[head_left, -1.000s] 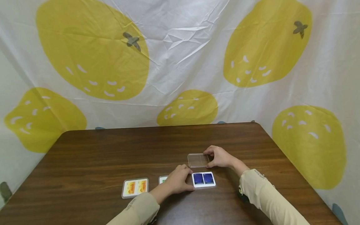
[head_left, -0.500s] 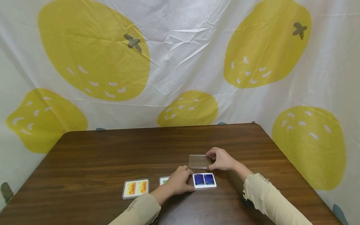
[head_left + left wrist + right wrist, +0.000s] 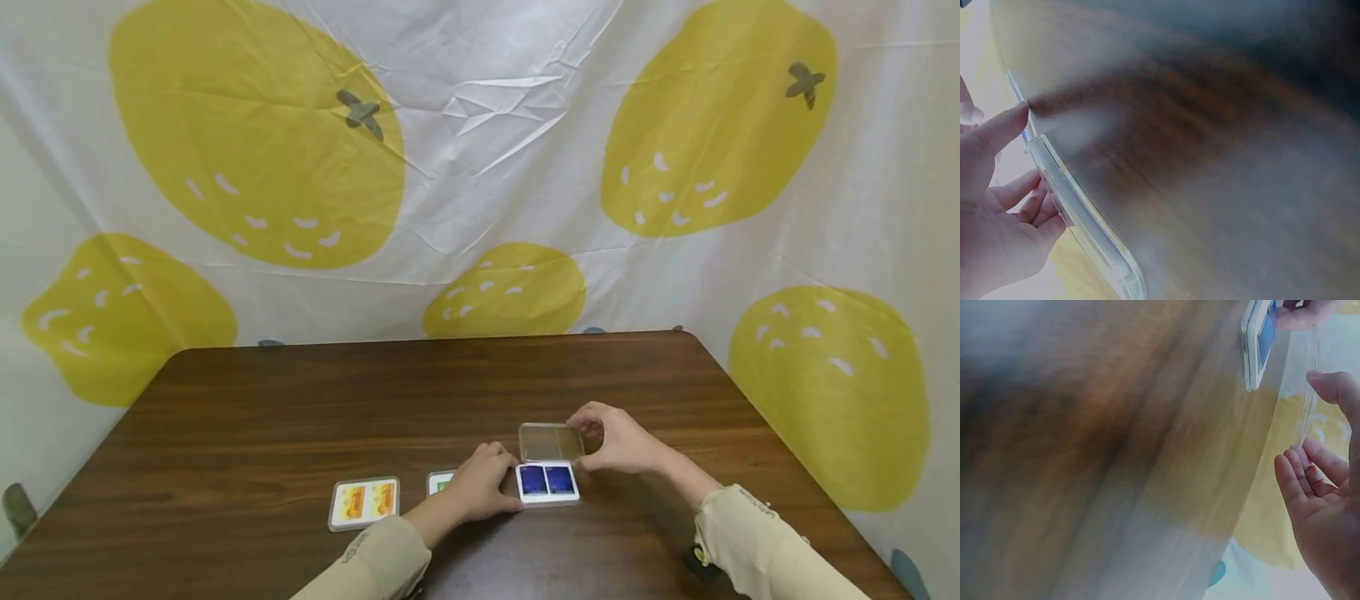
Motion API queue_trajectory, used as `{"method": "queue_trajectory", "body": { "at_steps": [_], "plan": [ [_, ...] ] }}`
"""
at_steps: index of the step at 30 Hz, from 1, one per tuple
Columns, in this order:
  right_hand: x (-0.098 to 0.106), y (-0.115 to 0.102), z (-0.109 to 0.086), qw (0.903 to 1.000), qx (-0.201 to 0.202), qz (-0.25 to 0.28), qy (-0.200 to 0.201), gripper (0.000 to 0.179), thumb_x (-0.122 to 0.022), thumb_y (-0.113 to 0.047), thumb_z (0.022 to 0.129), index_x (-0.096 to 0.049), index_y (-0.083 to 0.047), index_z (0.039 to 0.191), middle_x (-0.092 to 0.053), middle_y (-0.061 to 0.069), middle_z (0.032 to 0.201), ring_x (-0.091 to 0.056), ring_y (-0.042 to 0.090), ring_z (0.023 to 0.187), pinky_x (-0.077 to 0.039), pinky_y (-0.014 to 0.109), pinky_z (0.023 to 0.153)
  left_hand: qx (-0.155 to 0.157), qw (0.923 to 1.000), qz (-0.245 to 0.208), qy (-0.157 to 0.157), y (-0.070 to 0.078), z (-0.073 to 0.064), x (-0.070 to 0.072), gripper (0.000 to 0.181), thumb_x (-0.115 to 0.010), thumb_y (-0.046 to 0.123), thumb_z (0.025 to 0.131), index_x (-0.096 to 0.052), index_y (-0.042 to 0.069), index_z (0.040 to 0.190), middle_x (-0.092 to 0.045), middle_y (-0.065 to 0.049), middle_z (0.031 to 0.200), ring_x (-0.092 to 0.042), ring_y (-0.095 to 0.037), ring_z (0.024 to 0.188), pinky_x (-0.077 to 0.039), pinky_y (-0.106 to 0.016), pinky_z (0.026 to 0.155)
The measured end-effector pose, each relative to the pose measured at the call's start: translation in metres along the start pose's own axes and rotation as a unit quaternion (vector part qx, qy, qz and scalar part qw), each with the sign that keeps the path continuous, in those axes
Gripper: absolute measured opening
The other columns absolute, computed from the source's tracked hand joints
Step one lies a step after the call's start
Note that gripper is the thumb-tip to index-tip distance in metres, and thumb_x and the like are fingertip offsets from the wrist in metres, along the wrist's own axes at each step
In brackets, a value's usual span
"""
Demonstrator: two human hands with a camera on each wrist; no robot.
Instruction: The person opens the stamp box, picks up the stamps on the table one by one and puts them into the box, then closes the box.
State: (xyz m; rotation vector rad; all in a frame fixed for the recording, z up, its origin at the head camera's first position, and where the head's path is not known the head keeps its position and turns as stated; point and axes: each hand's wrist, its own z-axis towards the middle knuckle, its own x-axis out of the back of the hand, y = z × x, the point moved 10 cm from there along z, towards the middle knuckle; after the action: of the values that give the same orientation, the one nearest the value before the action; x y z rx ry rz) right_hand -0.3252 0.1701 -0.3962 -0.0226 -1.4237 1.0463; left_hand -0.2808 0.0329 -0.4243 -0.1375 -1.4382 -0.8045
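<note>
A shallow plastic case with two dark blue cards (image 3: 547,500) lies on the table in the head view. My left hand (image 3: 472,485) holds its left end, thumb at the near corner and fingers at the far one. In the left wrist view the thumb (image 3: 1005,128) touches the case's edge. Just above the case's far side is a clear lid (image 3: 547,442), pinched at its right end by my right hand (image 3: 621,439). The right wrist view shows this lid (image 3: 1305,419) edge-on, apart from the blue case (image 3: 1261,344).
Left of my left hand lies a case with orange-yellow pictures (image 3: 365,503). A case with a green picture (image 3: 437,481) is mostly hidden behind that hand. The brown wooden table (image 3: 300,400) ends at a curtain with yellow fruit prints (image 3: 498,292).
My right hand has brought the clear lid nearer and slightly right, down to the blue case's far edge. My left hand stays at the case's left end.
</note>
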Motion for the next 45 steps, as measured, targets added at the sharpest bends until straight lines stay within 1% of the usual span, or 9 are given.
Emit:
{"method": "queue_trajectory", "body": {
  "at_steps": [4, 7, 13, 17, 23, 30, 39, 45],
  "plan": [
    [-0.004, 0.0, -0.01, 0.9999, -0.003, 0.003, -0.013, 0.045, -0.078, -0.014, 0.062, -0.061, -0.004, 0.101, -0.058, 0.001, 0.098, -0.055, 0.016, 0.087, -0.05, 0.031, 0.077, 0.003, 1.0, 0.001, -0.002, -0.001, 0.0, -0.001, 0.05, -0.078, 0.033, 0.066, -0.063, 0.003, 0.104, -0.056, -0.003, 0.098, -0.049, -0.018, 0.094, -0.044, -0.026, 0.08],
    [-0.01, 0.0, -0.016, 0.9997, 0.001, 0.015, -0.021, 0.044, -0.078, -0.013, 0.062, -0.061, -0.004, 0.101, -0.058, 0.001, 0.097, -0.054, 0.016, 0.086, -0.05, 0.031, 0.077, 0.002, 1.0, 0.002, -0.003, -0.001, 0.0, -0.001, 0.05, -0.078, 0.034, 0.067, -0.062, 0.003, 0.104, -0.056, -0.004, 0.098, -0.05, -0.018, 0.093, -0.044, -0.026, 0.079],
    [-0.026, -0.002, -0.021, 0.9986, 0.016, 0.03, -0.04, 0.044, -0.078, -0.012, 0.061, -0.06, -0.001, 0.1, -0.057, 0.004, 0.097, -0.054, 0.016, 0.085, -0.05, 0.028, 0.076, 0.002, 1.0, -0.002, -0.002, -0.001, 0.0, -0.001, 0.05, -0.078, 0.033, 0.066, -0.063, 0.003, 0.104, -0.056, -0.004, 0.099, -0.05, -0.019, 0.094, -0.044, -0.027, 0.08],
    [-0.03, -0.004, -0.023, 0.9981, 0.02, 0.039, -0.042, 0.044, -0.078, -0.012, 0.061, -0.061, -0.002, 0.1, -0.058, 0.003, 0.096, -0.054, 0.015, 0.085, -0.049, 0.028, 0.076, 0.007, 0.9999, -0.006, -0.005, -0.002, 0.0, 0.0, 0.05, -0.078, 0.033, 0.067, -0.062, 0.003, 0.104, -0.056, -0.003, 0.098, -0.049, -0.019, 0.093, -0.043, -0.026, 0.08],
    [-0.033, -0.007, -0.022, 0.9983, 0.031, 0.027, -0.041, 0.043, -0.078, -0.012, 0.06, -0.061, -0.003, 0.098, -0.058, 0.003, 0.096, -0.055, 0.014, 0.084, -0.049, 0.028, 0.075, 0.01, 0.9999, -0.01, -0.008, -0.001, -0.001, 0.002, 0.05, -0.078, 0.032, 0.067, -0.062, 0.003, 0.103, -0.055, -0.003, 0.097, -0.049, -0.019, 0.093, -0.043, -0.026, 0.08],
    [-0.034, -0.006, -0.021, 0.9987, 0.026, 0.002, -0.044, 0.043, -0.079, -0.016, 0.059, -0.062, -0.005, 0.097, -0.058, -0.001, 0.096, -0.055, 0.012, 0.083, -0.048, 0.026, 0.075, 0.0, 0.9999, -0.009, -0.006, 0.0, 0.001, 0.002, 0.052, -0.078, 0.035, 0.065, -0.063, 0.002, 0.102, -0.056, -0.003, 0.095, -0.049, -0.018, 0.091, -0.043, -0.025, 0.079],
    [-0.036, -0.007, -0.02, 0.9982, 0.026, -0.004, -0.053, 0.044, -0.079, -0.016, 0.059, -0.062, -0.005, 0.098, -0.058, 0.0, 0.096, -0.054, 0.011, 0.084, -0.048, 0.026, 0.075, 0.005, 0.9999, -0.013, -0.002, -0.002, 0.002, 0.001, 0.053, -0.078, 0.039, 0.064, -0.064, 0.003, 0.101, -0.056, -0.002, 0.094, -0.05, -0.018, 0.09, -0.044, -0.026, 0.078],
    [-0.036, -0.008, -0.021, 0.9981, 0.022, -0.019, -0.053, 0.045, -0.079, -0.018, 0.059, -0.063, -0.005, 0.099, -0.058, -0.001, 0.097, -0.054, 0.011, 0.084, -0.047, 0.027, 0.075, 0.005, 1.0, -0.004, -0.004, -0.001, 0.002, 0.001, 0.052, -0.079, 0.038, 0.063, -0.064, 0.004, 0.099, -0.056, -0.002, 0.093, -0.05, -0.018, 0.09, -0.044, -0.026, 0.077]
  ]
}}
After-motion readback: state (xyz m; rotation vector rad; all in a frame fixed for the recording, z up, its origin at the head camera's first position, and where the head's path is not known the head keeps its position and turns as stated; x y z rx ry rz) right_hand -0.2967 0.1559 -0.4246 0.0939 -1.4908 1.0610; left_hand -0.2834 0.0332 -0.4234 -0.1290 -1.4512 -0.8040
